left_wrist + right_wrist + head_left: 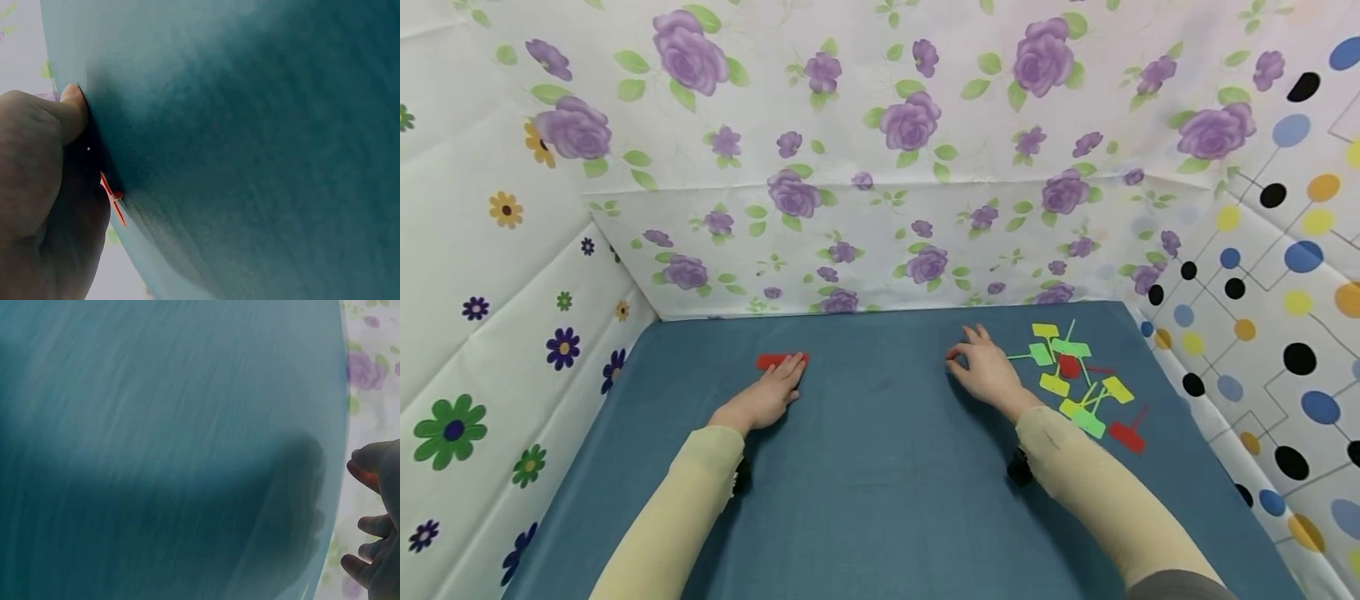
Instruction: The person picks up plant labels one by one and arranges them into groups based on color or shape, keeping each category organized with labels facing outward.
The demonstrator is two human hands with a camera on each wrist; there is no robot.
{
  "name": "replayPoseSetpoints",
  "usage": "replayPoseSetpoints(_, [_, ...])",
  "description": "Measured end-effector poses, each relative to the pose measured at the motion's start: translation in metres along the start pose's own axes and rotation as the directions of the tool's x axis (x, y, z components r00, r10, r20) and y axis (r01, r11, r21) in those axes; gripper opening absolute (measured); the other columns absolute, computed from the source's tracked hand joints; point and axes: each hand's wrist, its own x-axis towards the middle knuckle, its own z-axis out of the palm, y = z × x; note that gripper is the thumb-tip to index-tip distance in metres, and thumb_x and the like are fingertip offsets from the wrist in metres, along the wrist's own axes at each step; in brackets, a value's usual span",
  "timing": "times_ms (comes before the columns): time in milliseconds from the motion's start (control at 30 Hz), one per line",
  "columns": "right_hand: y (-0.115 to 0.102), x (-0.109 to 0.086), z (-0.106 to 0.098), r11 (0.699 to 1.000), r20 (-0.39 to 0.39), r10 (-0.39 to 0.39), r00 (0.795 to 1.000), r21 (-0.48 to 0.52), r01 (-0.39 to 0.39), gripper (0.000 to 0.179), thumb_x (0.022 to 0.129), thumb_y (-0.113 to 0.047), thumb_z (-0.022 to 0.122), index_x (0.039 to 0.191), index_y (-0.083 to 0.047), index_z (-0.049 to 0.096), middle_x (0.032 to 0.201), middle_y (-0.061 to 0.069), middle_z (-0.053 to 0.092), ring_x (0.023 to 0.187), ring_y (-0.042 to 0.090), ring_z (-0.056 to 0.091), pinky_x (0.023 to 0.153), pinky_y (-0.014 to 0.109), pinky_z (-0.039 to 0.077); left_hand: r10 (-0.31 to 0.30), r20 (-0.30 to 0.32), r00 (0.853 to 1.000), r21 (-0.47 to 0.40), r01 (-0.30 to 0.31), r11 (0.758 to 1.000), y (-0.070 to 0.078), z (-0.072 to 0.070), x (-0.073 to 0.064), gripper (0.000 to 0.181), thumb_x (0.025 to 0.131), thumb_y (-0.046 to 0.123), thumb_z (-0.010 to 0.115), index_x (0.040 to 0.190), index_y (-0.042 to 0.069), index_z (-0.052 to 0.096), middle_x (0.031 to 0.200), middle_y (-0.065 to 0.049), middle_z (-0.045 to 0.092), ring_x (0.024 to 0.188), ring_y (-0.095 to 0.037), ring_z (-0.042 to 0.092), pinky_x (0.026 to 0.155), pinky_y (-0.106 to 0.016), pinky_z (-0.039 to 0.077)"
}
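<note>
My left hand (764, 398) lies with its fingers stretched over a flat red label (769, 361) on the blue cloth, covering part of it. In the left wrist view, a thin red edge of that label (115, 200) shows beyond the hand. The right hand (988, 373) hovers over the cloth just left of a loose heap of T-shaped plant labels. Its thumb and index finger curve toward each other with nothing seen between them, and the other fingers are loosely extended. In that heap are green labels (1070, 348), yellow labels (1054, 384) and red labels (1127, 437).
The blue cloth (880, 467) covers the table. Flowered sheeting (865, 242) rises at the back, with more patterned sheets on the left (512, 400) and right (1292, 358). Dark wrist devices (1019, 468) sit under both forearms.
</note>
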Motion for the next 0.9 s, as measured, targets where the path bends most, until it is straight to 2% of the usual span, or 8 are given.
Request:
replayPoseSetpoints(300, [0.061,-0.027,-0.029,0.993,0.042,0.003,0.999,-0.114,0.002,0.019,0.105,-0.022,0.072,0.119,-0.01,0.079,0.163,0.035,0.038,0.156,0.056,0.021,0.12,0.073,0.032,-0.002,0.022,1.0,-0.01,0.002,1.0,-0.001,-0.005,-0.001,0.067,0.115,0.019,0.051,0.169,-0.003,0.019,0.177,-0.023,0.009,0.163,-0.042,0.008,0.132,-0.059,0.01])
replayPoseSetpoints(467, [0.096,-0.052,-0.058,0.981,0.072,0.01,0.997,-0.191,0.004,0.024,0.106,-0.024,0.071,0.124,-0.01,0.077,0.164,0.035,0.035,0.156,0.057,0.019,0.117,0.077,0.033,-0.006,0.028,1.0,0.017,0.006,1.0,-0.002,-0.005,0.0,0.068,0.115,0.021,0.053,0.169,-0.003,0.021,0.177,-0.022,0.01,0.163,-0.041,0.01,0.132,-0.059,0.009])
replayPoseSetpoints(633, [0.13,-0.079,-0.089,0.964,0.078,-0.003,0.997,-0.266,0.024,0.026,0.106,-0.019,0.07,0.128,-0.005,0.076,0.161,0.036,0.04,0.153,0.059,0.024,0.115,0.077,0.035,0.005,0.025,1.0,0.04,-0.006,0.999,0.0,-0.006,0.0,0.067,0.115,0.022,0.052,0.169,-0.004,0.02,0.177,-0.023,0.011,0.163,-0.041,0.01,0.132,-0.059,0.009])
replayPoseSetpoints(733, [0.147,-0.096,-0.104,0.964,0.1,0.005,0.995,-0.265,0.022,0.028,0.105,-0.016,0.072,0.129,-0.004,0.075,0.159,0.038,0.041,0.151,0.061,0.025,0.115,0.077,0.034,0.01,0.022,1.0,0.037,-0.011,0.999,0.0,-0.005,0.0,0.069,0.115,0.023,0.053,0.169,-0.004,0.02,0.177,-0.024,0.011,0.163,-0.042,0.01,0.132,-0.059,0.009])
replayPoseSetpoints(900, [0.166,-0.12,-0.123,0.966,0.164,0.004,0.986,-0.257,0.039,0.031,0.099,-0.015,0.079,0.129,-0.008,0.077,0.158,0.039,0.043,0.149,0.063,0.028,0.11,0.076,0.041,0.012,0.026,1.0,0.021,-0.012,1.0,-0.002,-0.004,-0.002,0.073,0.114,0.027,0.056,0.169,-0.004,0.018,0.177,-0.023,0.009,0.163,-0.042,0.01,0.132,-0.06,0.009])
